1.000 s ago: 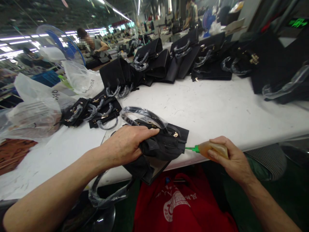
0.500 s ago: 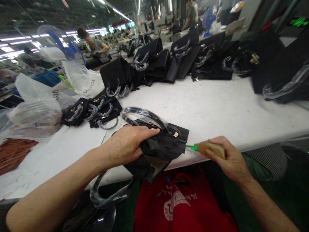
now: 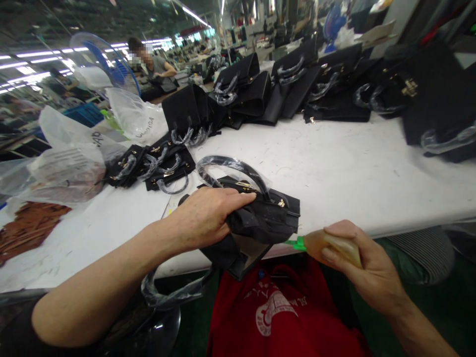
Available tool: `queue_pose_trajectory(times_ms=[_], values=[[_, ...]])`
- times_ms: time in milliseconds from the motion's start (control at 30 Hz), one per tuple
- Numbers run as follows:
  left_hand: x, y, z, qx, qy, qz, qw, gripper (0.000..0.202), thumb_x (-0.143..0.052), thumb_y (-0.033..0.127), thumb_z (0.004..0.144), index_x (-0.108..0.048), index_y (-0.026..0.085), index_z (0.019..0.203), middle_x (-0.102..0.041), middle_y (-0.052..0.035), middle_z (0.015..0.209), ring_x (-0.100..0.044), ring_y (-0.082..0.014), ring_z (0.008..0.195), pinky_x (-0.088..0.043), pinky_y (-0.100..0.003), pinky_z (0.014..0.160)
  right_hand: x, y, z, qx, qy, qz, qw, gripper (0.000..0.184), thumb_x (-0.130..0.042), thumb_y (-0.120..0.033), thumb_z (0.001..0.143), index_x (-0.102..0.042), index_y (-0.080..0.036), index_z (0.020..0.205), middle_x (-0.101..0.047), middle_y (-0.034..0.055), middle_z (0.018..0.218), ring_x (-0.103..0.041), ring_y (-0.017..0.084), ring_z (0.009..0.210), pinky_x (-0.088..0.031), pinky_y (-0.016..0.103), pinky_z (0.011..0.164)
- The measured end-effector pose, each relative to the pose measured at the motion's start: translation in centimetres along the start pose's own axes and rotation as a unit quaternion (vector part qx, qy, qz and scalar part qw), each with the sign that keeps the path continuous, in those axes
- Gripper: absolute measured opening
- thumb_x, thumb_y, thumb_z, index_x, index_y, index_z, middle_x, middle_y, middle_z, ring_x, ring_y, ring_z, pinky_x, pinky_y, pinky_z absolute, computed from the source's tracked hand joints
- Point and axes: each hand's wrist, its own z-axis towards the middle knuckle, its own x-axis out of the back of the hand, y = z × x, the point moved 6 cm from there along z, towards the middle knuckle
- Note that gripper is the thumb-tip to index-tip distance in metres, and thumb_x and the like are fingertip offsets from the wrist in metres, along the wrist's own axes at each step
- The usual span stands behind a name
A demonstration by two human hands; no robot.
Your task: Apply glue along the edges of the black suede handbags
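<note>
A black handbag (image 3: pixel 267 218) with plastic-wrapped handles lies at the near edge of the white table (image 3: pixel 353 168). My left hand (image 3: pixel 208 218) is closed over its folded-back black flap, pressing it down. My right hand (image 3: pixel 357 258) grips a small amber squeeze bottle (image 3: pixel 327 244) whose green nozzle (image 3: pixel 295 243) touches the bag's lower right edge. One wrapped handle (image 3: pixel 174 292) hangs below the table edge.
Several black handbags (image 3: pixel 256 89) stand in a row along the far side of the table. Smaller black pieces (image 3: pixel 156 166) and clear plastic bags (image 3: pixel 70 163) lie at the left. A seated person (image 3: pixel 152 62) works beyond. A red garment (image 3: pixel 275 312) covers my lap.
The view has shifted slightly, so everything sits a little to the right and nearer. The bottle's nozzle has slid lower along the bag's right edge. My left hand keeps its hold.
</note>
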Motion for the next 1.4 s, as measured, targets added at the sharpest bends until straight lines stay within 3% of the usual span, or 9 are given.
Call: queue_pose_trajectory(times_ms=[467, 900, 1033, 1200, 1400], values=[[-0.2, 0.3, 0.3, 0.001, -0.002, 0.001, 1.000, 0.055, -0.054, 0.010, 0.083, -0.056, 0.019, 0.137, -0.074, -0.0078, 0.106, -0.070, -0.0220, 0.092, -0.057, -0.032, 0.074, 0.4, -2.2, -0.2, 0.039, 0.005, -0.063, 0.997, 0.021, -0.066, -0.036, 0.093, -0.061, -0.030, 0.112, -0.064, 0.0033, 0.101, -0.065, 0.017, 0.081, -0.056, 0.025, 0.066], [-0.5, 0.4, -0.2, 0.007, -0.011, 0.004, 1.000, 0.057, -0.054, 0.009, 0.083, -0.054, 0.018, 0.139, -0.073, -0.0096, 0.110, -0.070, -0.0230, 0.094, -0.058, -0.034, 0.077, -0.3, -5.2, -0.5, 0.052, -0.025, -0.003, 0.998, 0.024, -0.065, -0.037, 0.093, -0.061, -0.033, 0.116, -0.065, 0.0048, 0.106, -0.067, 0.021, 0.085, -0.059, 0.027, 0.063], [-0.5, 0.4, -0.2, 0.013, -0.015, -0.004, 1.000, 0.056, -0.054, 0.009, 0.083, -0.054, 0.018, 0.139, -0.073, -0.0095, 0.110, -0.070, -0.0236, 0.093, -0.058, -0.035, 0.077, -0.4, -5.0, -0.5, 0.051, -0.018, -0.043, 0.998, 0.021, -0.065, -0.037, 0.092, -0.063, -0.031, 0.113, -0.066, 0.0044, 0.098, -0.067, 0.020, 0.080, -0.059, 0.027, 0.062], [-0.5, 0.5, -0.2, 0.008, -0.017, -0.002, 1.000, 0.056, -0.054, 0.010, 0.083, -0.054, 0.018, 0.139, -0.072, -0.0096, 0.109, -0.070, -0.0242, 0.094, -0.058, -0.035, 0.077, -0.6, -5.7, -1.2, 0.059, -0.032, 0.005, 0.998, 0.029, -0.066, -0.035, 0.091, -0.061, -0.033, 0.120, -0.064, 0.0070, 0.113, -0.068, 0.024, 0.096, -0.061, 0.028, 0.063], [-0.6, 0.6, -0.2, 0.009, -0.019, -0.008, 1.000, 0.057, -0.055, 0.010, 0.083, -0.054, 0.017, 0.139, -0.072, -0.0103, 0.110, -0.070, -0.0245, 0.095, -0.058, -0.036, 0.078, -0.6, -7.0, -1.1, 0.086, -0.045, -0.022, 0.995, 0.033, -0.066, -0.030, 0.091, -0.060, -0.034, 0.123, -0.065, 0.0072, 0.108, -0.069, 0.023, 0.092, -0.061, 0.029, 0.063]])
